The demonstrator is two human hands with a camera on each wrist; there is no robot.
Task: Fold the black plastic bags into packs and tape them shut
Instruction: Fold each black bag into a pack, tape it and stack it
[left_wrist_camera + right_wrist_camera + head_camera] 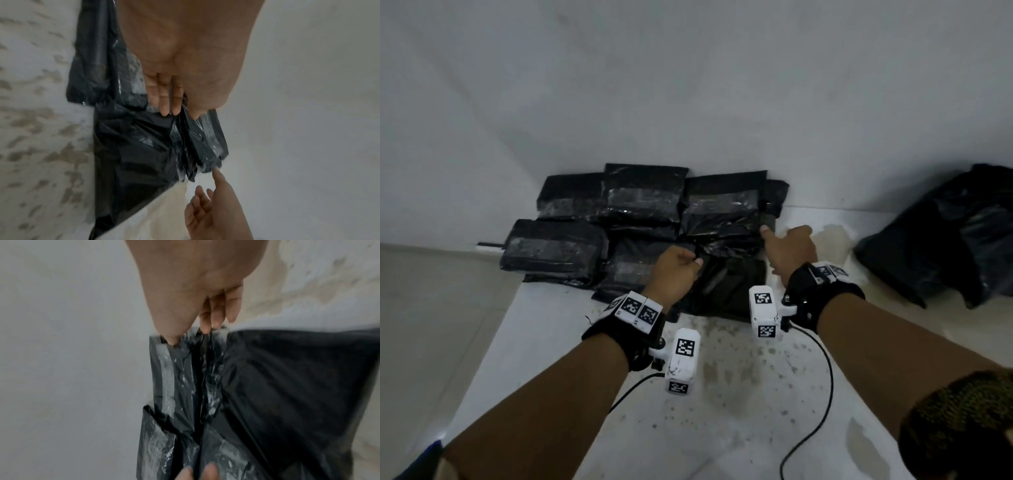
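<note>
Black plastic bag pack (726, 286) lies flat on white speckled floor (722, 394), front of the pile, between both hands. Left hand (674, 270) at the pack's left upper edge, fingers curled with tips on the plastic; left wrist view shows thumb and fingertips (164, 105) pinching the plastic fold. Right hand (789, 251) at the pack's far right corner, thumb stuck out; right wrist view shows thumb and fingertips (207, 324) nipping the plastic edge beside a clear tape strip (166, 374). Both hands gripping the same pack, one at each end. Behind and left of it, taped packs (643, 198) in a heap against the white wall (688, 85), overlapping each other, shiny tape bands across their fronts. Loose black bag heap (955, 233) well apart to the right, at the wall. White wrist cameras (683, 363) with black-white markers on both wrists, black cables trailing over the floor.
</note>
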